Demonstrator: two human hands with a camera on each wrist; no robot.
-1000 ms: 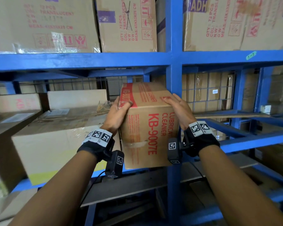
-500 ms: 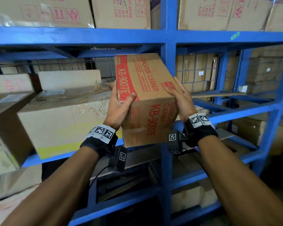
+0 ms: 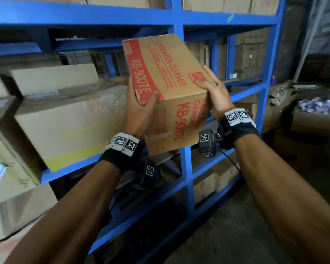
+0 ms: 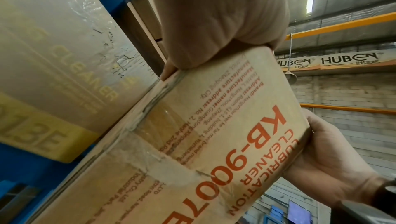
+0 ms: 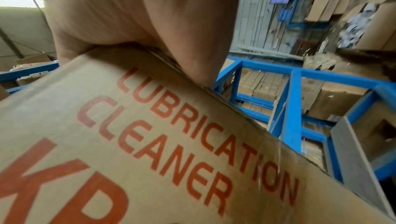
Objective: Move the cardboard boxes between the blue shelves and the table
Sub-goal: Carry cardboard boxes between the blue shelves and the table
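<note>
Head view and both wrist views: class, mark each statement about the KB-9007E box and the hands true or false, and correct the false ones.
1. Both hands hold the KB-9007E box. True: the left hand and the right hand grip opposite sides.
2. The box rests flat on a shelf board. False: it is tilted and held in front of the blue shelves.
3. The box's print reads LUBRICATION CLEANER. True.
4. The print on the box is green. False: it is red.
5. A larger taped box sits on the shelf to the left of the held box. True.
</note>
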